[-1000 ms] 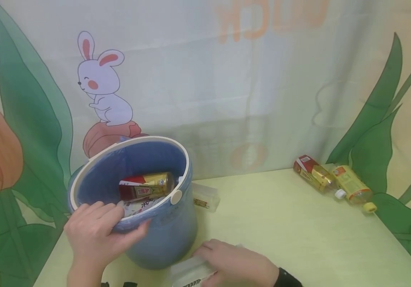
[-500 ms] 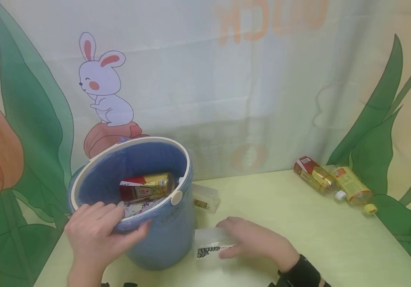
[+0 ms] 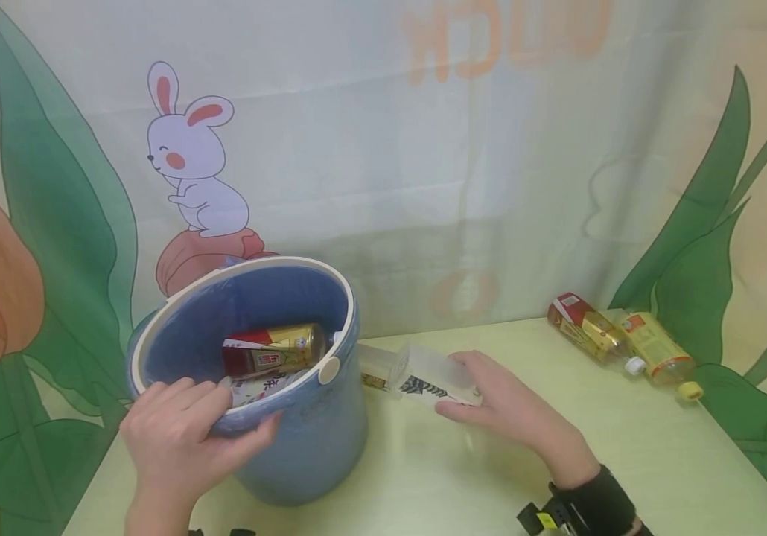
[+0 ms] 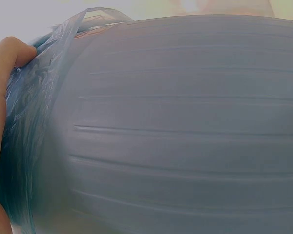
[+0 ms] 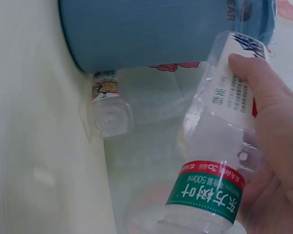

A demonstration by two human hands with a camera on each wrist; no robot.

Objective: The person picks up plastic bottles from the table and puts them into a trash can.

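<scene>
A blue bucket (image 3: 313, 454) with a pale rim stands tilted towards me at left. My left hand (image 3: 179, 432) grips its near rim, thumb outside. In the left wrist view a thin blue plastic liner (image 4: 53, 73) is folded over the rim under the fingers. Inside lies a red and gold drink bottle (image 3: 269, 350) on a white printed piece, partly hidden. My right hand (image 3: 507, 398) holds a clear plastic bottle (image 5: 215, 131) above the table, its green neck label showing in the right wrist view. Another clear bottle (image 5: 110, 109) lies beside the bucket, partly hidden.
Two drink bottles lie at the table's back right: a red and gold one (image 3: 584, 327) with a white cap and a yellow-labelled one (image 3: 658, 346) with a yellow cap. A printed curtain (image 3: 370, 149) hangs behind the pale table (image 3: 524, 476).
My right hand has lifted the clear bottle from near the front of the bucket and carried it back and right. My left hand has stayed on the rim.
</scene>
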